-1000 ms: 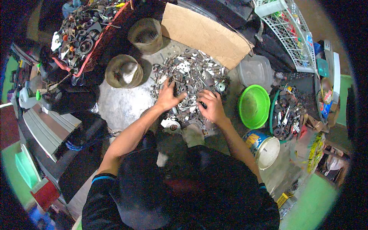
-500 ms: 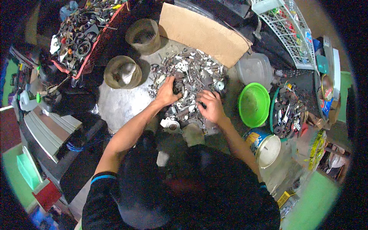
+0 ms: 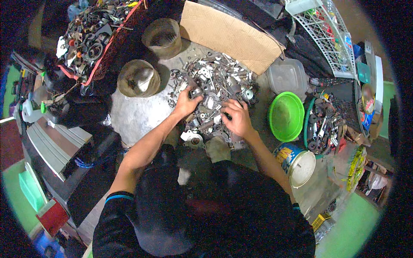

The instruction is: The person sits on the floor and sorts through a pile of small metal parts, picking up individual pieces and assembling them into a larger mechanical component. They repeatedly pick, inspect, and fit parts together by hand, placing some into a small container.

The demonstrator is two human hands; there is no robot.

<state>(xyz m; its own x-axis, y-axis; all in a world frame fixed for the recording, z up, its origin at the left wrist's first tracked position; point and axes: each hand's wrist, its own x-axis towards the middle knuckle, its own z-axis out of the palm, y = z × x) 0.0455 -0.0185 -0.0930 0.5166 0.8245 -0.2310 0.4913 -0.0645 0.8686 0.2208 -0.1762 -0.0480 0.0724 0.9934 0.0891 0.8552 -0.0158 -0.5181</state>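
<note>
A heap of small metal parts (image 3: pixel 215 77) is spread on the grey floor between my hands. At the heap's left side, my left hand (image 3: pixel 186 104) has its thumb and fingers closed around a small grey metal part (image 3: pixel 196 93). On the right side of the heap, my right hand (image 3: pixel 237 118) rests with fingers curled against the parts; whatever lies under the fingertips is hidden. A pale metal housing with a round opening (image 3: pixel 192 139) lies at the heap's near edge.
Two grimy buckets (image 3: pixel 138 79) stand to the left and back. Cardboard (image 3: pixel 230 36) lies behind the heap. To the right are a green basin (image 3: pixel 286 117), a clear plastic tub (image 3: pixel 287 76) and a paint pail (image 3: pixel 301 168). A red crate (image 3: pixel 101 64) full of parts sits far left.
My left hand's fingers have closed in around a small grey metal part at the heap's left side. The right hand has stayed nearly in place, its fingers shifting slightly.
</note>
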